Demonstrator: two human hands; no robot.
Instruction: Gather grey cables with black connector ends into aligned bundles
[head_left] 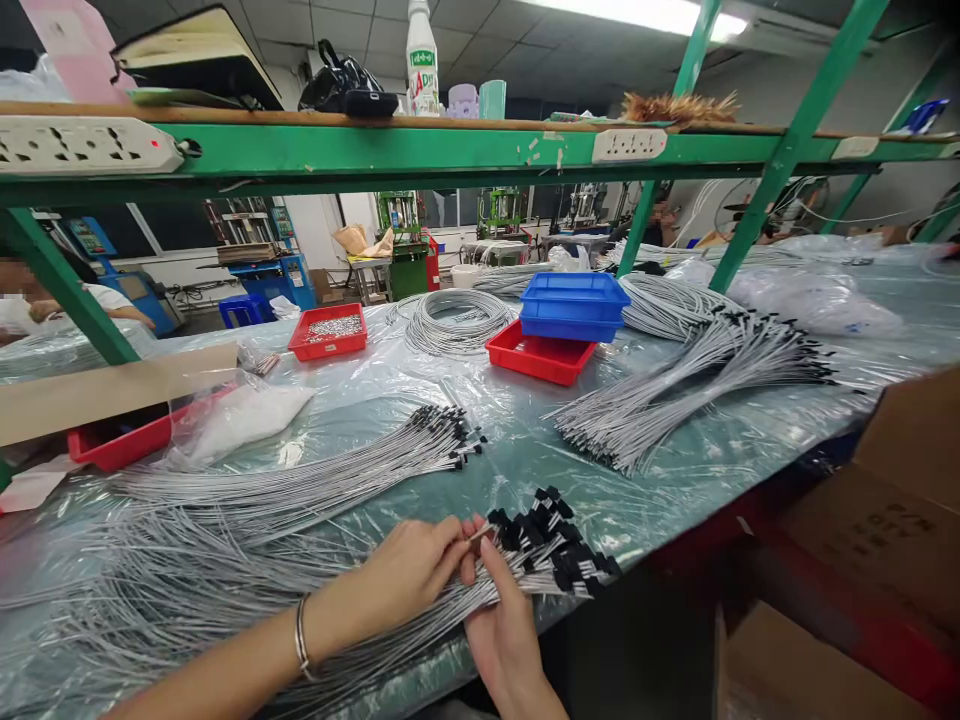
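Note:
A large bundle of thin grey cables (pixel 247 590) lies along the near side of the table, its black connectors (pixel 547 530) bunched at the right end. My left hand (pixel 412 565), with a bangle on the wrist, pinches a single cable just left of the connectors. Close beside it, my right hand (pixel 499 610) is palm up at the bundle's edge, its fingertips closed on the same cable near its end. Behind the hands lies a second cable bundle (pixel 360 465) with small black ends.
Tied cables (pixel 675 395) lie at right, near blue trays (pixel 574 305) over a red tray (pixel 517 350). Another red tray (pixel 328 345) holds small parts. A green shelf beam (pixel 375 155) crosses above. Cardboard boxes (pixel 885 520) stand at the right edge. People sit far behind.

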